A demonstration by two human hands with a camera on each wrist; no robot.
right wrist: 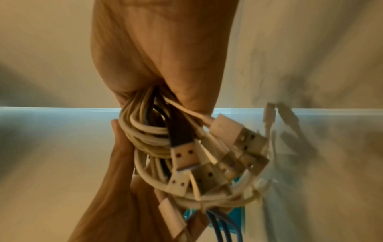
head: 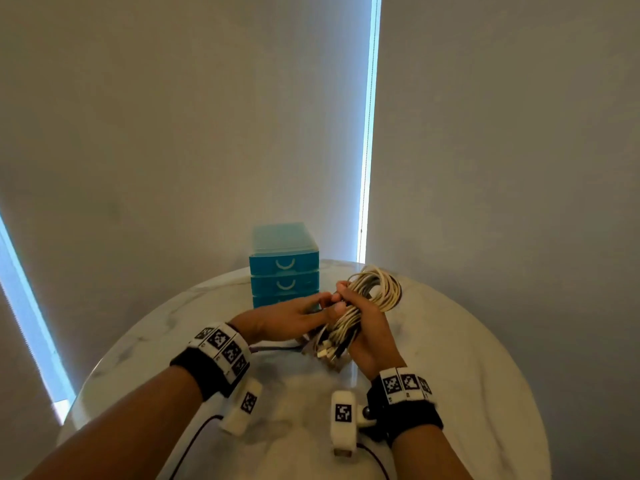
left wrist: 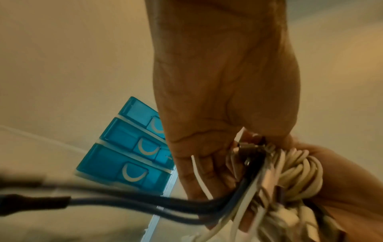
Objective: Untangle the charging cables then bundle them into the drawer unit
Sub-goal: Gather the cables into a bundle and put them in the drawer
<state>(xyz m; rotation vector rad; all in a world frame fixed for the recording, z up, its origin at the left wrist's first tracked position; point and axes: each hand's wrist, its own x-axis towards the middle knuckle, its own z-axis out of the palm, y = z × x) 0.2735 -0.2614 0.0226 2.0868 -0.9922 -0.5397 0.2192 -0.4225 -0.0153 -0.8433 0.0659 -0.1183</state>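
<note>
While both hands meet above the round marble table, the right hand is clenched around the cable bundle, with its fingers wrapped over the strands near the bundle's middle. From this grasp the coiled loops of white cable fan out toward 1 o'clock, above and beyond the fingers. Loose ends with their USB plugs hang out of the palm toward 7 o'clock, just above the tabletop. In the right wrist view the plugs cluster below the heel of the hand, and white strands pass between thumb and palm.

The left hand approaches from 9 o'clock. Its fingertips touch the bundle where the right hand's fingers grasp it. In the left wrist view its fingers curl around several white strands and dark cables, which trail away toward 9 o'clock; a metal plug sits against the base of the fingers. That view is blurred, so the exact number of strands held cannot be told.

A blue drawer unit stands on the table at 12 o'clock from the left hand, just beyond the fingertips and apart from the bundle. Its three drawers are closed, each with a pale curved handle. Both wrists carry black bands with printed marker tags.
</note>
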